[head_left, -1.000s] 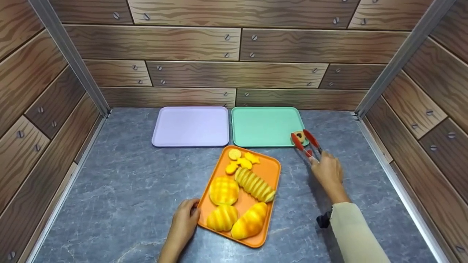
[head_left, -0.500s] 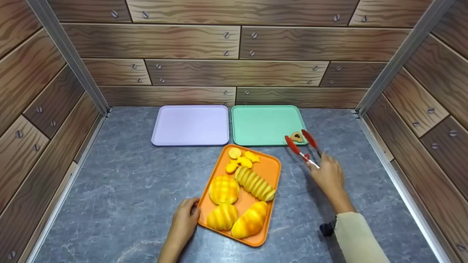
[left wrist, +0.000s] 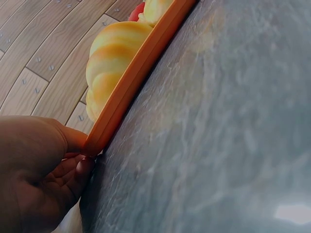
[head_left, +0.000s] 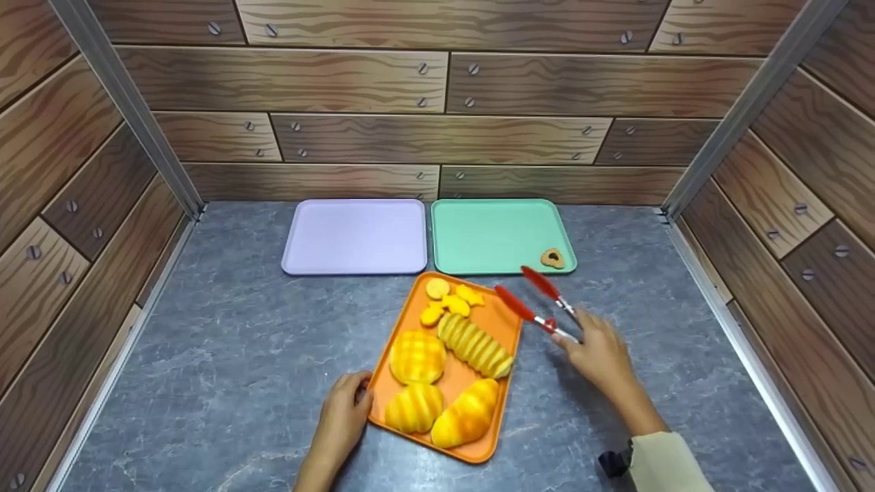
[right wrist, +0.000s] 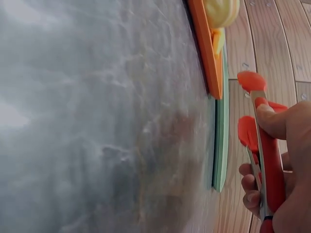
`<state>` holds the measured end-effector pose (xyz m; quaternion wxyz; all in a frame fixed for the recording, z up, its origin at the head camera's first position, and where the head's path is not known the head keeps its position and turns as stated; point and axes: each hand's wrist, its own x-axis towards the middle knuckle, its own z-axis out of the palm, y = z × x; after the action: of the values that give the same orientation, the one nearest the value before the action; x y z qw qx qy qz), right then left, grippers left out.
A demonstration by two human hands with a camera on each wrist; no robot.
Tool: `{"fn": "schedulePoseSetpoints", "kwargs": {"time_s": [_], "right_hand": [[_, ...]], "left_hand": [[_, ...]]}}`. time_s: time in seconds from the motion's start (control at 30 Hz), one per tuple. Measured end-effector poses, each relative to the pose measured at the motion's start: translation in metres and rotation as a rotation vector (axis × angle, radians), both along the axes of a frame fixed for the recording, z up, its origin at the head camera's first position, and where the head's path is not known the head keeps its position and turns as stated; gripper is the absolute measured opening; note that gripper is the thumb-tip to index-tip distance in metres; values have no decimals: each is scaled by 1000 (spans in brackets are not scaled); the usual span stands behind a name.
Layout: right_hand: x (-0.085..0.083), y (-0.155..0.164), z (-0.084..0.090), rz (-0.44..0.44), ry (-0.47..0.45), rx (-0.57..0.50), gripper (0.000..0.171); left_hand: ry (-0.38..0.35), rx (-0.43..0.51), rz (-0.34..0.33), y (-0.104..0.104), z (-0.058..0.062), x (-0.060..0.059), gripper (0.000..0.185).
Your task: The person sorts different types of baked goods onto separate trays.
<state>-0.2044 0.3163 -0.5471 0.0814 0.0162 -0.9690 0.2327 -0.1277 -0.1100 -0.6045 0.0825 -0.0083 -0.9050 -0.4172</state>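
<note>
My left hand pinches the left rim of an orange tray, thumb and fingers at its edge in the left wrist view. On that tray lie a croissant, a striped bun, a round checked bun, a long ridged piece and several small yellow biscuits. My right hand grips red-tipped tongs, their jaws spread with nothing between them, near the orange tray's upper right corner. A brown cookie with a dark centre rests in the green tray's lower right corner.
A lilac tray stands to the left of the green one, at the back of the grey marbled table. Wood-patterned panels wall in the back and both sides.
The tongs have opened off the cookie, leaving it on the green tray. My right hand has moved them left and toward me, beside the orange tray. My left hand stays in place.
</note>
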Motion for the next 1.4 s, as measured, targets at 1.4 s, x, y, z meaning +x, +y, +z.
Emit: {"fn": "schedulePoseSetpoints", "kwargs": {"time_s": [1.4], "right_hand": [[-11, -35, -5, 192, -31, 77, 56]], "left_hand": [[-2, 5, 16, 1, 1, 1, 21]]}}
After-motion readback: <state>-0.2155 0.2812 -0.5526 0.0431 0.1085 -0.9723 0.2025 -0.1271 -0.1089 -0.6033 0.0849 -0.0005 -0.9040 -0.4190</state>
